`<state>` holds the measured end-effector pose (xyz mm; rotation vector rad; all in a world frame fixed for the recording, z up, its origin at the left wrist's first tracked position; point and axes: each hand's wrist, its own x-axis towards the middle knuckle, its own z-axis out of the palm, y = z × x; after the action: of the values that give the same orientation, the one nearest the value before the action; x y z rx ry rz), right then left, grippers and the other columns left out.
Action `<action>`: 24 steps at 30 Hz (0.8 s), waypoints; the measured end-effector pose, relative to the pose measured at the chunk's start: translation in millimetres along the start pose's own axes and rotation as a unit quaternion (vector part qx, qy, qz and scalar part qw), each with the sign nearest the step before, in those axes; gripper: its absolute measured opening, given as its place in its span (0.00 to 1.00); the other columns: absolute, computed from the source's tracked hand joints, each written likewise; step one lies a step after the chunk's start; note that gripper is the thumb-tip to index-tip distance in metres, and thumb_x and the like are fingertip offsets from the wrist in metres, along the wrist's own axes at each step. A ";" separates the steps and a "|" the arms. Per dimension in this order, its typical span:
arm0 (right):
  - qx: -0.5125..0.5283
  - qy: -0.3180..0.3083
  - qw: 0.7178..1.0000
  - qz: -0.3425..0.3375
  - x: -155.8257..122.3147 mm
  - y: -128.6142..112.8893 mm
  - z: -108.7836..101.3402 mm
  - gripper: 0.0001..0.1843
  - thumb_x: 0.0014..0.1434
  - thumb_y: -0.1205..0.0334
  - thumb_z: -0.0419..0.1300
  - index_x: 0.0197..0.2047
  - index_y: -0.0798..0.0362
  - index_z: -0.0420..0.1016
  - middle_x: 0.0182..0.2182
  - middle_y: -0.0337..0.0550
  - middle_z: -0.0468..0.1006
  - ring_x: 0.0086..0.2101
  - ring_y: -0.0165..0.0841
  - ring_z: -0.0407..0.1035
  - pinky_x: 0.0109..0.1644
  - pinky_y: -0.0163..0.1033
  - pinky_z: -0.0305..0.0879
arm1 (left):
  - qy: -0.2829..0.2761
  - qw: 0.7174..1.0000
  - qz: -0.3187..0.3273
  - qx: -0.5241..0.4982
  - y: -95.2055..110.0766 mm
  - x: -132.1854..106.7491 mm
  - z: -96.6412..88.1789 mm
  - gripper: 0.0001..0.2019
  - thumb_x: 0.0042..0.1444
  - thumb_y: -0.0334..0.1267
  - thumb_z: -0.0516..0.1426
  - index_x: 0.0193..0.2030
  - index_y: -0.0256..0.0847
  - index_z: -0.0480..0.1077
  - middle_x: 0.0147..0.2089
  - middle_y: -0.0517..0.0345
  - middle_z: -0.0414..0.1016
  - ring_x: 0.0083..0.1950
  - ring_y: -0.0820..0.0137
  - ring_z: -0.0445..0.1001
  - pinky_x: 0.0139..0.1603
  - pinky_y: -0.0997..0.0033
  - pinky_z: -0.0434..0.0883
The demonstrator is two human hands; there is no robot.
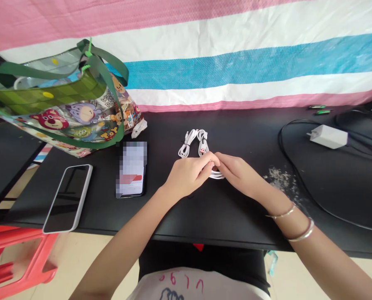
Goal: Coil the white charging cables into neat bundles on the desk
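My left hand [190,175] and my right hand [238,173] meet over the black table, fingertips touching. Both are closed around a coiled white charging cable [217,175], whose loops show below the fingers; the rest of it is hidden. Just beyond lie two more bundled white cables, each with a dark tie round its middle: a left bundle [188,143] and a right bundle [202,141], the latter partly behind my left hand. A plug end with a reddish inside shows near my left fingers.
To the left, a lit phone [132,168] and a white-edged phone [67,199] lie near a green-strapped cartoon bag [88,108]. On the right are a white charger [328,136], black cords [293,162] and small green-and-black items [323,112]. A red stool [37,258] stands below left.
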<state>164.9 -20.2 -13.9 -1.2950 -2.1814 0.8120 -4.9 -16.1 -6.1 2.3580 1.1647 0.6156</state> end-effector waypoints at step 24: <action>-0.007 -0.008 1.000 0.007 1.2 0.3 -2.3 0.12 0.62 0.61 0.42 0.26 0.49 0.54 0.20 0.36 0.62 0.21 0.30 0.57 0.26 0.34 0.53 | -0.015 1.000 0.003 0.027 -0.1 0.6 -0.9 0.13 0.62 0.34 0.44 0.41 0.44 0.69 0.19 0.70 0.66 0.18 0.76 0.60 0.24 0.78 0.54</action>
<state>166.0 -18.4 -12.4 -1.3153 -2.1975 0.8168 -5.2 -15.3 -5.3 2.4087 1.1750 0.5552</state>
